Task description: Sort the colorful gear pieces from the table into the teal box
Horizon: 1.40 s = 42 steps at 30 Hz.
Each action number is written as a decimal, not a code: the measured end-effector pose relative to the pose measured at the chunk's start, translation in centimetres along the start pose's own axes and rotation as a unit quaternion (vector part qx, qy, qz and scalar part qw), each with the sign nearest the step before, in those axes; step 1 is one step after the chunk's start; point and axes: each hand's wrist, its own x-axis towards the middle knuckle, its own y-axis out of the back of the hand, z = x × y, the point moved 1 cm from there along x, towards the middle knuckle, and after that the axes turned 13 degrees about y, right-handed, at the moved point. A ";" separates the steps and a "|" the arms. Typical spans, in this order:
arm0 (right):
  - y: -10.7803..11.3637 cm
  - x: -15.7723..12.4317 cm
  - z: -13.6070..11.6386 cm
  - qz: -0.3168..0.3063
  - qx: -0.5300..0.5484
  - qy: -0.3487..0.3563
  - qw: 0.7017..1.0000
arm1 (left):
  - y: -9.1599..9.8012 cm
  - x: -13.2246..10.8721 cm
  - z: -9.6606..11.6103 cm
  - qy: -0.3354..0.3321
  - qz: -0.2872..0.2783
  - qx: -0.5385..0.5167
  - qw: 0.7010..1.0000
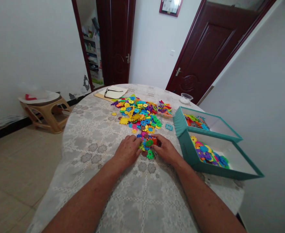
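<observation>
A small assembly of interlocking plastic pieces (pixel 149 142), in orange, blue, green and yellow, stands on the table between my hands. My left hand (pixel 128 149) is closed on its left side, fingertips partly hidden by the hand. On the other side, my right hand (pixel 166 149) grips the orange end between thumb and fingers. A green flower-shaped piece (pixel 150 154) lies just in front of the assembly. Beyond my hands spreads a heap of gear- and flower-shaped plastic pieces (pixel 139 111) in many colours. A blue square piece (pixel 169 127) lies apart, right of the heap.
Right of my arm, a teal box (pixel 189 152) with two open compartments holds more pieces. Behind the heap stand a clear tub of pieces (pixel 165 109) and a clear bowl (pixel 186 97). Eyeglasses (pixel 113 91) rest on papers, back left. A stool (pixel 47 113) stands left of the table.
</observation>
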 end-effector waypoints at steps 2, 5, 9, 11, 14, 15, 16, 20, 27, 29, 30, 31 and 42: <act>0.1 0.0 0.1 -0.003 -0.001 0.001 1.000 | -0.2 0.1 -0.2 0.004 0.006 0.002 1.000; 0.4 0.1 -0.2 0.006 -0.017 0.002 1.000 | -0.4 0.2 -0.4 -0.004 0.011 0.009 1.000; 0.9 0.3 -0.8 0.038 -0.042 0.010 0.998 | -0.5 0.2 -0.4 -0.010 0.014 0.004 1.000; 1.2 0.4 -1.1 0.058 -0.070 0.012 0.996 | -0.6 0.1 -0.5 -0.006 0.019 -0.006 1.000; 1.5 0.3 -1.2 0.093 -0.095 -0.015 0.991 | -0.5 -0.1 -0.9 0.010 0.040 -0.061 0.997; 1.7 0.3 -1.2 0.102 -0.091 -0.030 0.990 | -0.4 -0.2 -1.1 0.017 0.049 -0.087 0.995; 1.8 0.3 -1.3 0.110 -0.081 -0.045 0.990 | -0.3 -0.2 -1.3 0.022 0.059 -0.113 0.992; 1.7 0.2 -2.2 0.087 0.010 -0.048 0.995 | 0.2 -0.2 -1.5 0.001 0.102 -0.192 0.976; -0.4 0.2 -4.4 0.017 0.156 -0.019 0.987 | 0.9 -0.5 0.1 -0.087 0.071 -0.281 0.953; -0.9 0.3 -4.3 0.035 0.203 -0.047 0.978 | 0.8 -0.5 0.3 -0.095 0.053 -0.288 0.951; -1.0 0.3 -4.2 0.041 0.223 -0.054 0.973 | 0.8 -0.4 0.3 -0.097 0.048 -0.291 0.951; -1.1 0.4 -4.1 0.043 0.236 -0.055 0.969 | 0.7 -0.4 0.3 -0.097 0.046 -0.294 0.950; -0.3 0.6 -4.6 -0.013 0.156 -0.048 0.987 | 0.7 -0.3 0.5 -0.046 -0.013 -0.299 0.953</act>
